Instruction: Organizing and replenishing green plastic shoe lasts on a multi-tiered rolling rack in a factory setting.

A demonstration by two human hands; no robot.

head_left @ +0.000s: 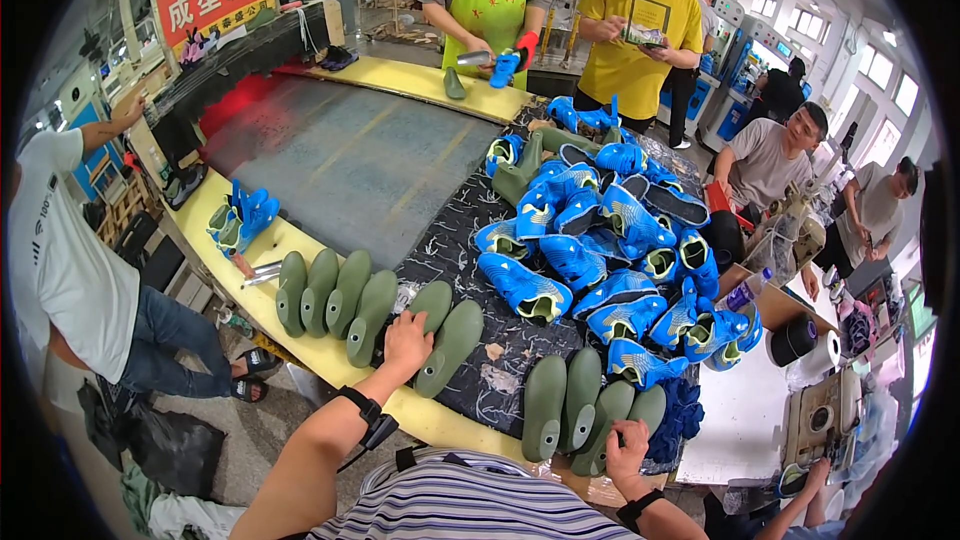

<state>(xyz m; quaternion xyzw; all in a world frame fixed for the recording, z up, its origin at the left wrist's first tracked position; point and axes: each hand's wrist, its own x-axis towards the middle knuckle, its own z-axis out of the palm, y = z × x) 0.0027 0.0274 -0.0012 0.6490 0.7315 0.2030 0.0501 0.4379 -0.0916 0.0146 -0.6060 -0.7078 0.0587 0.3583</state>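
Observation:
My left hand point(408, 342) bends its fingers around the lower end of a green shoe last point(431, 302). Another green shoe last point(450, 350) lies just to its right, and several more lasts point(345, 292) line up to its left along the yellow edge. At the lower right, my right hand point(627, 448) has curled fingers against a green shoe last point(612, 412). Beside it stand more green lasts point(545, 405) in a close group. A big heap of blue shoe uppers point(610, 240) with pale green linings covers the table beyond my right hand.
A grey conveyor belt point(340, 140) with a yellow border point(400, 72) runs ahead. Across it, a person in a green apron point(485, 15) handles a blue upper point(505, 68). Blue uppers point(245, 220) sit on the left border, near a person in white point(80, 260). Sewing machines point(822, 420) stand right.

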